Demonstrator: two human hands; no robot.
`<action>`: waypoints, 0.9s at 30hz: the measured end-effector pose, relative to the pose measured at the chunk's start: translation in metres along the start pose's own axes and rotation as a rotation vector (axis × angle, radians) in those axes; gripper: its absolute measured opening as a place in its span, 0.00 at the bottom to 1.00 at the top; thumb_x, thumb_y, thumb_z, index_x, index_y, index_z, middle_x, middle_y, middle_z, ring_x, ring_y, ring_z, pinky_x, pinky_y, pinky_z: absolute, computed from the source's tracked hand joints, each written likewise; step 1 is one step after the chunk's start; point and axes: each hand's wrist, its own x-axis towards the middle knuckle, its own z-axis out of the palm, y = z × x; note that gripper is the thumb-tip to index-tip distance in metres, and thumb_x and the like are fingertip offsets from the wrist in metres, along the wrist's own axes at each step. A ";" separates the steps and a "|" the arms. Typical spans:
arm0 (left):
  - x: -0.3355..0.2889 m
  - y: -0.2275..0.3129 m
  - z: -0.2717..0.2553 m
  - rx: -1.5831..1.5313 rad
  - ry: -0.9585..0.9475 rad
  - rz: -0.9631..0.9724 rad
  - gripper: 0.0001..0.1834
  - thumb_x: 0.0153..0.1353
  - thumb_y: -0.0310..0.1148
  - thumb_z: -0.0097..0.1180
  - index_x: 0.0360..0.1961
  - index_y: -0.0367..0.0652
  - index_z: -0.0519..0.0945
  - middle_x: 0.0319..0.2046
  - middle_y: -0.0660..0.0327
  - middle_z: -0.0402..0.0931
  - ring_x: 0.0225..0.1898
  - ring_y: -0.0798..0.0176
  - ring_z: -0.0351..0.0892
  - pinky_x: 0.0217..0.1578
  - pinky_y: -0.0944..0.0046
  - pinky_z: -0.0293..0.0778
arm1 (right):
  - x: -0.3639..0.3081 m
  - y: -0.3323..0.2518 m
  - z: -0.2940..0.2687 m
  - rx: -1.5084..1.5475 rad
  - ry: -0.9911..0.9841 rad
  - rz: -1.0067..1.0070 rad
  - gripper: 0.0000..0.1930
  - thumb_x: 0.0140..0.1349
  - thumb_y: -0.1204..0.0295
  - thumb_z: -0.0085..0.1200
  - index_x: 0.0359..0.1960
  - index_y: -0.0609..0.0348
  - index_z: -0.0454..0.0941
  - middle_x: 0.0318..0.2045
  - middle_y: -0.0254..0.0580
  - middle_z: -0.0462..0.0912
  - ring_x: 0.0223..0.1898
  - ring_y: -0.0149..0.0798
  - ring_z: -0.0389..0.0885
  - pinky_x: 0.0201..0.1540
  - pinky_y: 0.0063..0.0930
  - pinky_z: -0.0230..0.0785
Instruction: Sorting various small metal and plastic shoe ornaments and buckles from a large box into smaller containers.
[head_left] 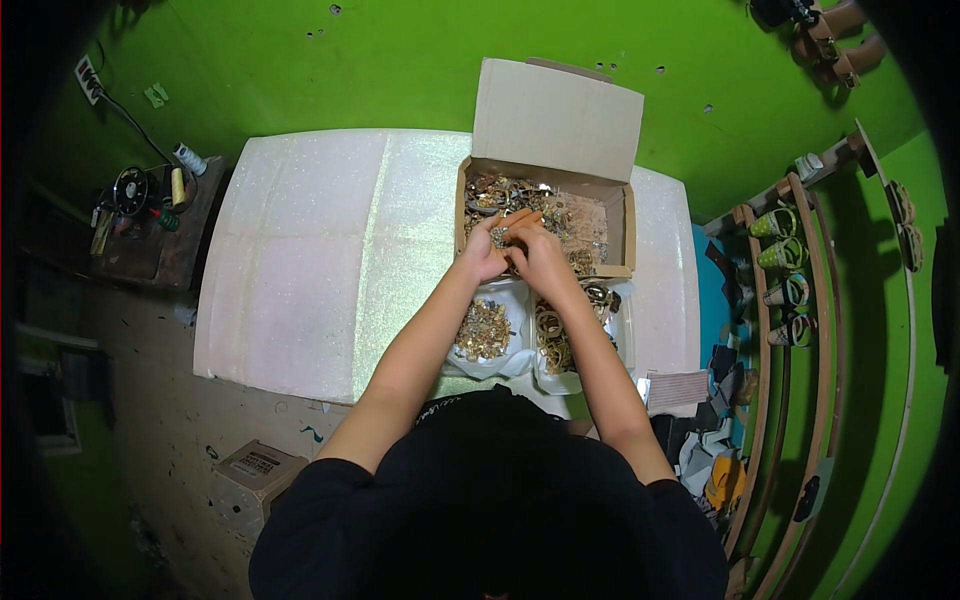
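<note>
My left hand (487, 249) is palm up over the near part of an open cardboard box (629, 230), cupping small shiny metal pieces (499, 236). Close against it, my right hand (537, 252) has its fingers bent down and pinched at the left palm; whatever is between them is hidden. Inside the box lie many gold and silver metal fittings (500, 192), heaped mostly at the left. Just below the hands, a white-lined tray holds a pile of small gold pieces (484, 331). Beside it, partly under my right forearm, another tray contains larger ring- or buckle-like pieces (553, 340).
The box's raised lid (558, 115) leans toward the green wall. A glittery white cover lies over the table (300, 260). At the left is a small dark stand (150, 235) with thread spools. A wooden rack (760, 400) with sandals (780, 240) stands right, beside scrap material (710, 450).
</note>
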 end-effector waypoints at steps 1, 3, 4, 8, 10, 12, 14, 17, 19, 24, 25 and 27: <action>0.001 -0.001 0.001 0.002 -0.004 -0.004 0.26 0.61 0.40 0.22 0.52 0.34 0.63 0.53 0.50 0.62 0.55 0.55 0.61 0.55 0.60 0.59 | 0.004 0.004 0.003 -0.019 -0.005 -0.027 0.12 0.44 0.78 0.51 0.34 0.64 0.75 0.33 0.51 0.74 0.36 0.52 0.73 0.41 0.38 0.66; -0.001 -0.002 0.005 0.003 0.063 -0.045 0.26 0.61 0.41 0.23 0.52 0.35 0.64 0.53 0.50 0.62 0.54 0.56 0.61 0.54 0.60 0.59 | 0.009 0.006 0.013 -0.084 -0.021 0.003 0.13 0.44 0.78 0.51 0.35 0.64 0.74 0.35 0.52 0.73 0.36 0.52 0.73 0.41 0.38 0.67; -0.002 -0.003 0.007 0.004 0.061 -0.042 0.26 0.61 0.41 0.23 0.52 0.35 0.64 0.53 0.50 0.62 0.54 0.56 0.61 0.54 0.60 0.59 | 0.012 0.006 0.016 -0.146 -0.042 0.033 0.14 0.44 0.78 0.52 0.36 0.64 0.74 0.36 0.52 0.72 0.37 0.52 0.73 0.41 0.38 0.67; -0.005 -0.001 0.008 0.025 0.088 -0.028 0.26 0.60 0.42 0.23 0.52 0.36 0.64 0.53 0.51 0.62 0.54 0.54 0.62 0.55 0.58 0.57 | 0.017 0.004 0.027 -0.261 -0.055 0.029 0.12 0.43 0.78 0.52 0.33 0.66 0.73 0.35 0.55 0.71 0.35 0.56 0.72 0.36 0.41 0.69; -0.004 -0.001 0.008 0.023 0.059 -0.023 0.26 0.60 0.42 0.23 0.52 0.36 0.64 0.53 0.51 0.63 0.53 0.54 0.62 0.55 0.59 0.56 | 0.018 0.009 0.031 -0.251 -0.040 0.009 0.12 0.43 0.78 0.52 0.32 0.66 0.73 0.34 0.55 0.71 0.35 0.56 0.72 0.35 0.42 0.69; -0.007 -0.001 0.014 0.026 0.097 -0.020 0.26 0.60 0.42 0.24 0.52 0.36 0.64 0.53 0.51 0.63 0.53 0.54 0.63 0.55 0.59 0.57 | 0.020 0.011 0.031 -0.241 -0.026 -0.010 0.11 0.42 0.78 0.52 0.31 0.66 0.73 0.33 0.56 0.71 0.35 0.57 0.72 0.34 0.43 0.69; -0.008 -0.002 0.018 0.028 0.137 -0.020 0.26 0.60 0.42 0.24 0.52 0.36 0.64 0.53 0.51 0.63 0.53 0.55 0.63 0.55 0.59 0.57 | 0.020 0.010 0.028 -0.213 -0.048 -0.010 0.11 0.41 0.79 0.51 0.30 0.66 0.73 0.32 0.55 0.72 0.34 0.56 0.72 0.33 0.43 0.69; -0.006 -0.001 0.015 0.022 0.118 -0.014 0.26 0.60 0.42 0.24 0.52 0.36 0.64 0.53 0.51 0.63 0.53 0.55 0.63 0.55 0.59 0.58 | 0.023 0.010 0.028 -0.229 -0.068 -0.018 0.11 0.41 0.78 0.52 0.29 0.66 0.72 0.32 0.55 0.72 0.33 0.56 0.72 0.33 0.42 0.69; -0.004 0.000 0.010 0.056 0.085 0.006 0.26 0.60 0.41 0.25 0.52 0.36 0.64 0.53 0.51 0.63 0.52 0.55 0.64 0.54 0.59 0.59 | 0.024 0.010 0.028 -0.215 -0.064 -0.026 0.11 0.40 0.78 0.52 0.30 0.66 0.72 0.32 0.54 0.72 0.33 0.55 0.72 0.32 0.42 0.69; -0.001 0.000 -0.001 0.023 0.101 -0.014 0.25 0.60 0.42 0.26 0.50 0.36 0.64 0.50 0.51 0.66 0.50 0.56 0.66 0.52 0.58 0.61 | 0.024 0.014 0.030 -0.156 -0.016 -0.020 0.10 0.39 0.79 0.52 0.28 0.65 0.73 0.29 0.53 0.73 0.32 0.55 0.72 0.31 0.41 0.69; 0.001 0.000 -0.003 0.027 0.104 -0.024 0.25 0.60 0.43 0.26 0.50 0.36 0.65 0.48 0.52 0.67 0.48 0.56 0.67 0.51 0.58 0.62 | 0.025 0.019 0.031 -0.104 0.050 -0.095 0.10 0.39 0.79 0.52 0.27 0.65 0.73 0.27 0.52 0.73 0.30 0.52 0.73 0.29 0.38 0.69; 0.004 -0.002 -0.003 0.003 0.206 -0.008 0.25 0.60 0.44 0.26 0.50 0.36 0.64 0.48 0.52 0.67 0.47 0.56 0.68 0.50 0.57 0.63 | 0.025 0.023 0.029 -0.051 0.115 -0.170 0.09 0.39 0.80 0.52 0.27 0.65 0.74 0.26 0.51 0.74 0.27 0.49 0.74 0.28 0.35 0.69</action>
